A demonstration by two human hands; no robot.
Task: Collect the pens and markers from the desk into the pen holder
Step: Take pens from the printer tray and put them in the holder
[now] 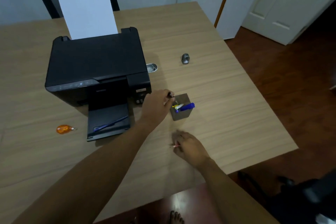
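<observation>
A square brown pen holder (179,114) stands on the wooden desk (218,96) just right of the printer. A blue marker (187,106) and a yellow-tipped pen (177,106) lean inside it. My left hand (157,104) hovers at the holder's left rim, its fingers pinched on a dark pen (171,95) above the opening. My right hand (190,146) rests on the desk below the holder, closed on a thin pink pen (176,145). A blue pen (111,123) lies on the printer's output tray.
A black printer (96,71) with a white sheet in its feeder fills the desk's left middle. An orange tape dispenser (63,129) lies left of the tray. A small grey sharpener (185,58) and a metal tin (151,67) sit behind. The desk edge runs at the right.
</observation>
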